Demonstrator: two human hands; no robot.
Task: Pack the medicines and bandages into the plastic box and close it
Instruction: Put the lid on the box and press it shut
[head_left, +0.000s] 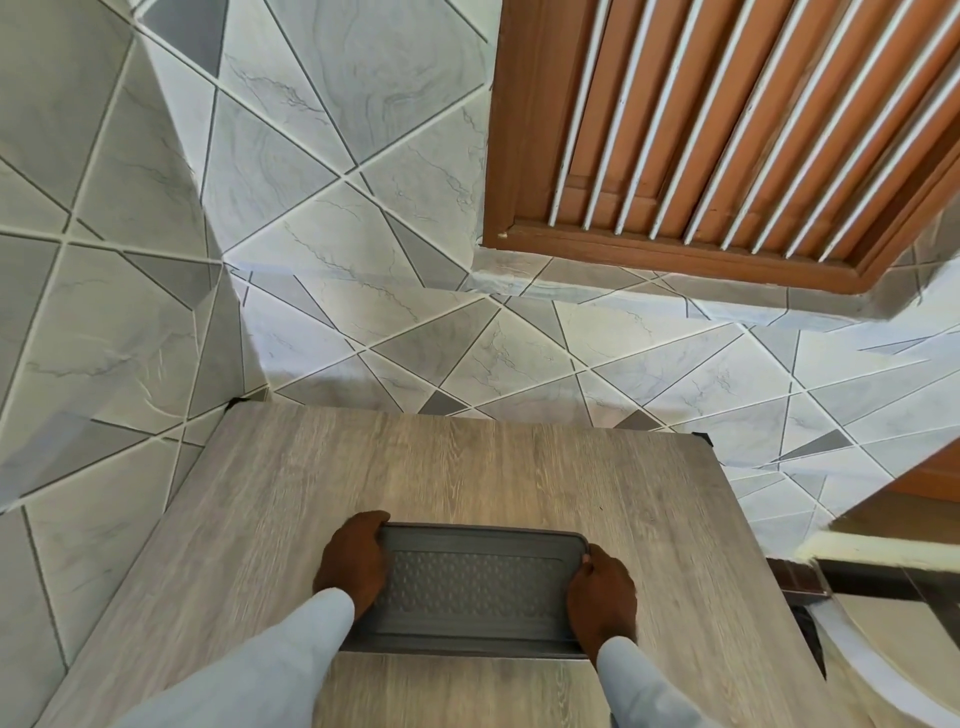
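You are gripping the grey plastic box (470, 587) by its two short ends, your left hand (355, 558) curling over the left end and your right hand (602, 592) over the right; its lid is on, and it is sitting near the table's (467, 467) near edge

box (475, 590) on table (467, 467), hands at its ends
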